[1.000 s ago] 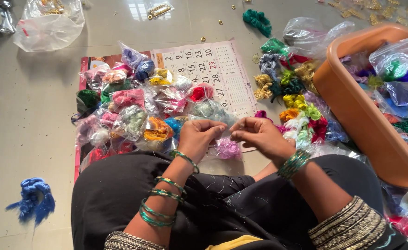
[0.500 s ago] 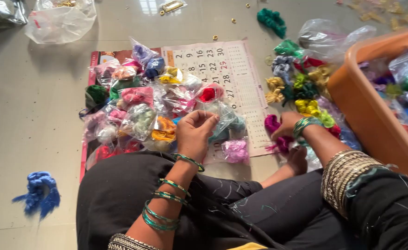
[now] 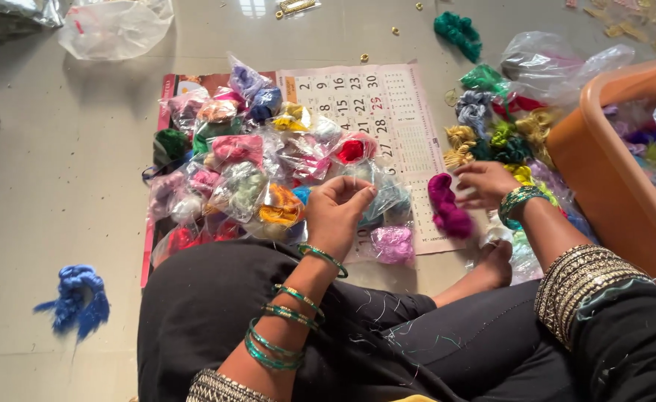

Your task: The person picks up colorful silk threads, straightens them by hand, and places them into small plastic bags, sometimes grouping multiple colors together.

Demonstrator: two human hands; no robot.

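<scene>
The left hand [image 3: 337, 212] sits in the middle of the picture, fingers curled in, pinching a clear bag [image 3: 382, 195] at the near edge of the bag pile [image 3: 246, 160]. The right hand [image 3: 485, 183] is right of it, fingers loosely bent, touching a magenta bundle [image 3: 447, 211] on the calendar's [image 3: 387, 97] right edge. The orange tub [image 3: 603, 160] crowds the right side. Bare floor [image 3: 60, 193] lies wide on the left, with a blue bundle [image 3: 75, 298] at lower left. A moment ago the right hand was lower, nearer the lap.
</scene>
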